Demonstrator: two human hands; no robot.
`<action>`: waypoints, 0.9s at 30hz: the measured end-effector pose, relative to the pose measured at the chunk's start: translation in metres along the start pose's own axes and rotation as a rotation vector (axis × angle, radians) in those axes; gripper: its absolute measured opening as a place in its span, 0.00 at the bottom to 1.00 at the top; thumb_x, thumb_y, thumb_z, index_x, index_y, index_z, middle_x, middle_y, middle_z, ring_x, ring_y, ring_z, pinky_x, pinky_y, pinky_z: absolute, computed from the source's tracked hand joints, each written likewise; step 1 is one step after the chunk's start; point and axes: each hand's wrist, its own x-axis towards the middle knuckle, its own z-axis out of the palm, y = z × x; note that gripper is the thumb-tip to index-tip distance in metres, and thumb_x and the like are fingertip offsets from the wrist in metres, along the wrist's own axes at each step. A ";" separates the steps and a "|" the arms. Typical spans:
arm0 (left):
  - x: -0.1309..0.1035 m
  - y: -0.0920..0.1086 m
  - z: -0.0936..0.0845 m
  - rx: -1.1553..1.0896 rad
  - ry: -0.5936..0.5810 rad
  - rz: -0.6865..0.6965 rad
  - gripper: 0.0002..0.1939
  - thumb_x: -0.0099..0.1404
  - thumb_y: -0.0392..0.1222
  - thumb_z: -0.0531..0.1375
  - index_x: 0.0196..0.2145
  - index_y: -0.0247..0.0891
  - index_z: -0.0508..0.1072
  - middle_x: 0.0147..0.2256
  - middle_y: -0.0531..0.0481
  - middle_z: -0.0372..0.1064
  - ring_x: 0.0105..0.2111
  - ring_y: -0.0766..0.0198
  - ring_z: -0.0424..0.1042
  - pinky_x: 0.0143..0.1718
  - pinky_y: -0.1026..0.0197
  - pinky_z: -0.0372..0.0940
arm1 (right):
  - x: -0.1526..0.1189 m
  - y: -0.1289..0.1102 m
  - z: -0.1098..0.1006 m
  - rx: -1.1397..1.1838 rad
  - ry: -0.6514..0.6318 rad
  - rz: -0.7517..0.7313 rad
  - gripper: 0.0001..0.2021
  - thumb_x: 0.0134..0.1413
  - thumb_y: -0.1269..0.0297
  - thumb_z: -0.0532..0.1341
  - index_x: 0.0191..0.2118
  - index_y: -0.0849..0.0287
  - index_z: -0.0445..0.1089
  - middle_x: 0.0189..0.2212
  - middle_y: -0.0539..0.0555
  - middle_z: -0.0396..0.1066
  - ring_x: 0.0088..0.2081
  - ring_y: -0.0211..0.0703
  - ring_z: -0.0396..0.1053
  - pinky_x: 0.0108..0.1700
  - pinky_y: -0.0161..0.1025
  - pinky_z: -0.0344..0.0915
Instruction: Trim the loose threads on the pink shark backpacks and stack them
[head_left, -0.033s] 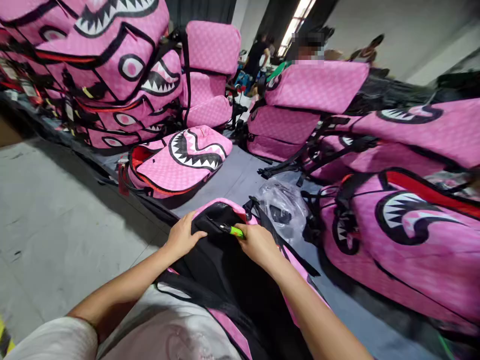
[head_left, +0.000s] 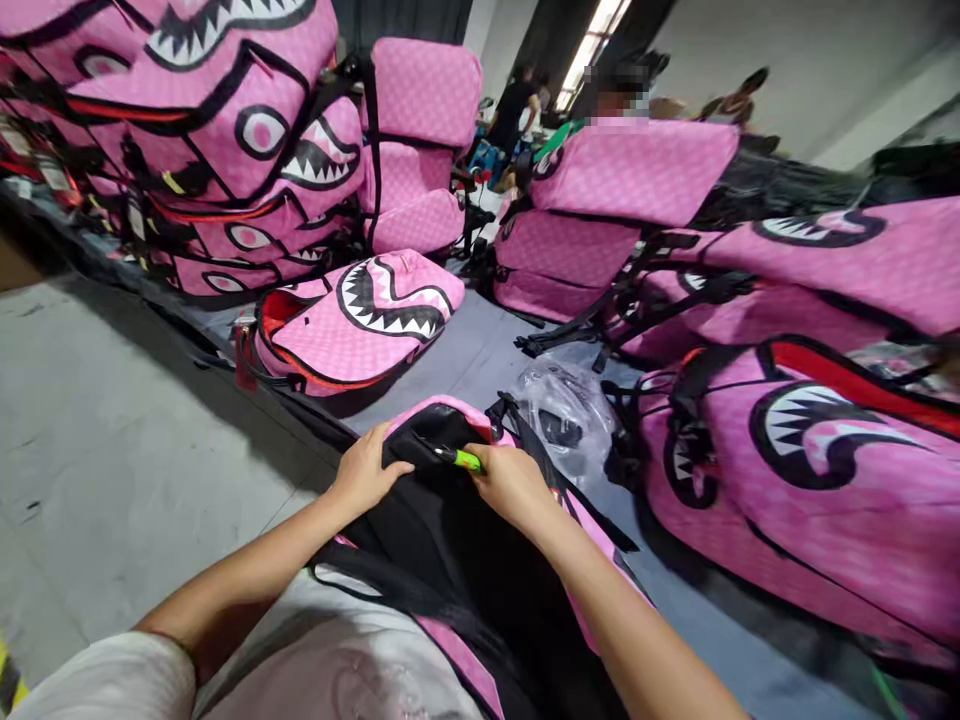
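Observation:
In front of me lies a pink backpack with its black side [head_left: 487, 560] facing up, partly against my white shirt. My left hand [head_left: 366, 472] grips its far left edge, thumb over the black material and fingers around the outer side. My right hand [head_left: 514, 482] is closed around a small bright green tool [head_left: 468, 461] with a dark, slim tip. That tip points left, above the black material near the backpack's far end; whether it touches cannot be told. Just beyond, another pink backpack [head_left: 390, 310] with a shark-mouth print lies partly unzipped, red lining showing.
Stacks of pink backpacks [head_left: 262, 130] stand at the left, with more backpacks [head_left: 840, 470] at the right. Clear plastic wrap [head_left: 566, 415] lies on the grey tabletop [head_left: 480, 365]. Other people [head_left: 514, 115] are in the background.
My right hand has shifted slightly left with the green tool, whose tip now lies nearer my left thumb. My left hand stays in place on the backpack edge.

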 end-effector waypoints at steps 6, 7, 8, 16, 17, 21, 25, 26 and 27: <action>0.001 -0.003 0.009 -0.002 0.022 0.003 0.30 0.62 0.45 0.66 0.58 0.40 0.62 0.55 0.42 0.69 0.56 0.51 0.70 0.57 0.50 0.65 | 0.022 -0.015 0.004 -0.029 -0.020 -0.056 0.16 0.58 0.76 0.53 0.44 0.60 0.76 0.43 0.62 0.76 0.44 0.50 0.75 0.40 0.37 0.65; 0.001 -0.004 0.010 -0.005 0.022 -0.003 0.29 0.62 0.44 0.65 0.58 0.40 0.62 0.55 0.43 0.69 0.56 0.51 0.70 0.57 0.50 0.65 | 0.026 -0.015 0.006 -0.030 -0.025 -0.068 0.16 0.58 0.77 0.53 0.44 0.61 0.76 0.42 0.62 0.76 0.44 0.50 0.76 0.41 0.37 0.65; 0.001 -0.004 0.012 -0.010 0.018 -0.013 0.30 0.61 0.43 0.65 0.58 0.40 0.62 0.55 0.43 0.69 0.56 0.51 0.70 0.57 0.50 0.65 | 0.029 -0.015 0.007 -0.031 -0.029 -0.082 0.16 0.57 0.77 0.53 0.44 0.61 0.76 0.41 0.62 0.77 0.44 0.50 0.76 0.42 0.38 0.65; 0.008 -0.013 0.025 -0.102 0.015 -0.080 0.30 0.59 0.41 0.64 0.59 0.42 0.64 0.57 0.44 0.68 0.57 0.52 0.68 0.60 0.50 0.62 | 0.032 -0.001 0.017 -0.004 0.080 -0.158 0.19 0.54 0.77 0.54 0.47 0.53 0.75 0.41 0.54 0.78 0.43 0.44 0.76 0.40 0.34 0.64; 0.009 -0.013 0.026 -0.120 0.012 -0.076 0.31 0.58 0.41 0.64 0.59 0.42 0.65 0.57 0.44 0.68 0.57 0.52 0.68 0.60 0.50 0.62 | 0.034 0.000 0.019 0.022 0.114 -0.156 0.22 0.53 0.78 0.54 0.50 0.53 0.74 0.43 0.54 0.78 0.44 0.44 0.76 0.41 0.33 0.64; 0.009 -0.010 0.028 -0.176 0.014 -0.085 0.34 0.55 0.42 0.66 0.60 0.43 0.65 0.58 0.45 0.68 0.58 0.52 0.67 0.61 0.53 0.60 | 0.057 -0.007 0.031 0.259 0.202 -0.246 0.26 0.49 0.80 0.53 0.51 0.53 0.74 0.44 0.54 0.79 0.45 0.44 0.76 0.44 0.34 0.65; 0.012 -0.007 0.026 -0.205 0.002 -0.135 0.38 0.52 0.50 0.70 0.59 0.45 0.66 0.56 0.48 0.69 0.56 0.52 0.68 0.59 0.54 0.61 | 0.081 -0.008 0.041 0.268 0.177 -0.346 0.23 0.49 0.80 0.52 0.45 0.54 0.77 0.42 0.54 0.80 0.45 0.46 0.77 0.44 0.36 0.67; 0.013 -0.006 0.025 -0.205 -0.015 -0.139 0.39 0.51 0.53 0.71 0.59 0.46 0.66 0.55 0.49 0.70 0.55 0.52 0.69 0.58 0.54 0.63 | 0.084 -0.004 0.043 0.212 0.181 -0.338 0.23 0.50 0.80 0.52 0.45 0.54 0.76 0.44 0.55 0.79 0.47 0.48 0.76 0.45 0.37 0.67; 0.015 -0.006 0.023 -0.199 -0.028 -0.147 0.39 0.50 0.55 0.71 0.58 0.46 0.67 0.54 0.49 0.71 0.54 0.51 0.70 0.56 0.54 0.64 | 0.085 0.002 0.045 0.145 0.181 -0.326 0.23 0.49 0.80 0.53 0.46 0.54 0.76 0.45 0.56 0.79 0.47 0.49 0.76 0.46 0.38 0.68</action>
